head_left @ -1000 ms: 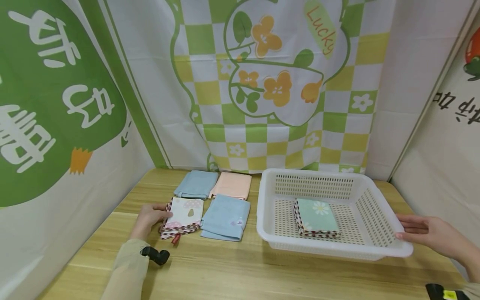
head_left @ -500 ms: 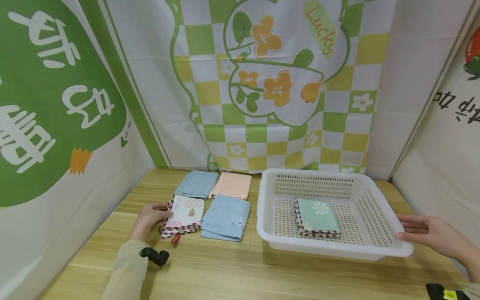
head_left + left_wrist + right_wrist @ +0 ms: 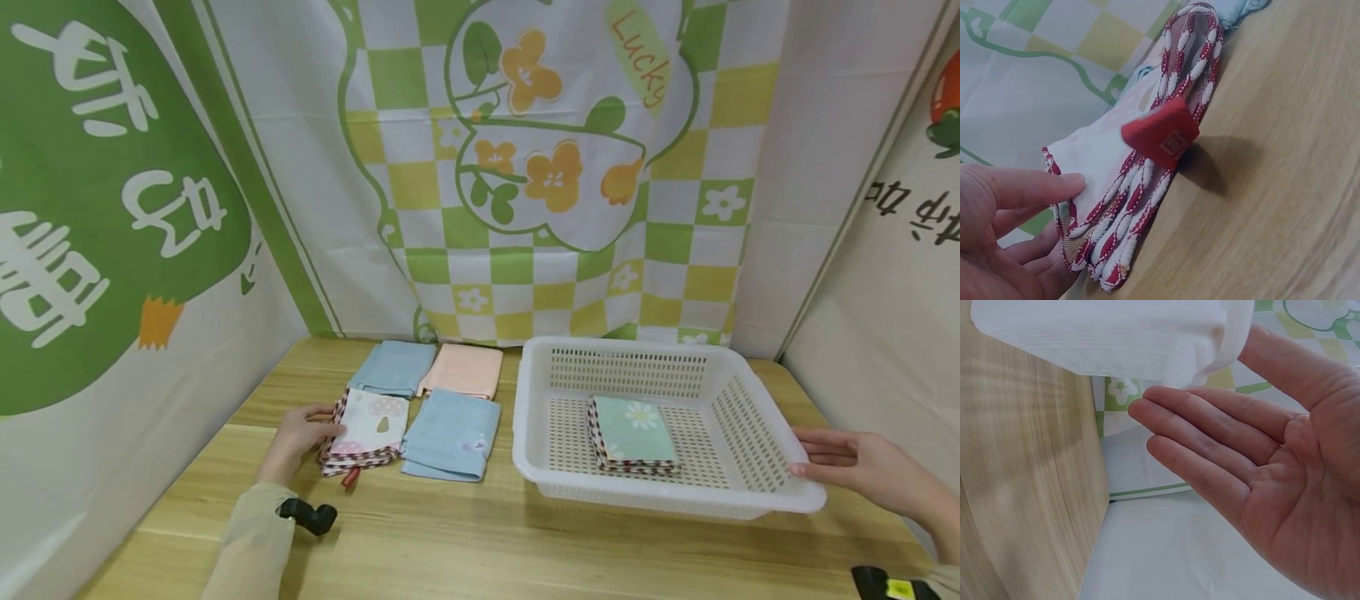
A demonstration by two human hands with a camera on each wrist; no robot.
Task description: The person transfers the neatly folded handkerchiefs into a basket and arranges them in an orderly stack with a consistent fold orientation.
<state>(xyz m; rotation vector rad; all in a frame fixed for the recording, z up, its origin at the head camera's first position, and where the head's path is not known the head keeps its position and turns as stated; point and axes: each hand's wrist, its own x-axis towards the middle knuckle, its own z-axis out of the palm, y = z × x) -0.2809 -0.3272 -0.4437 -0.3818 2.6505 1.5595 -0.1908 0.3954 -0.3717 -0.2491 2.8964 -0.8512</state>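
My left hand pinches the left edge of a folded white towel with a red-and-white checked border. Its thumb lies on top in the left wrist view, the other fingers at the edge, partly hidden. A red tag sticks out from the towel's near side. At the right, my right hand touches the rim of a white plastic basket. In the right wrist view its fingers are straight below the rim, with the thumb up against it. A folded green daisy towel lies inside the basket.
Beside the white towel lie a folded light-blue towel, a grey-blue one and a peach one. The wooden table meets printed cloth hangings at the back and sides.
The white towel's far edge has risen or shifted slightly away over the past second, with my left hand still at its left edge. My right hand and the basket stay in place.
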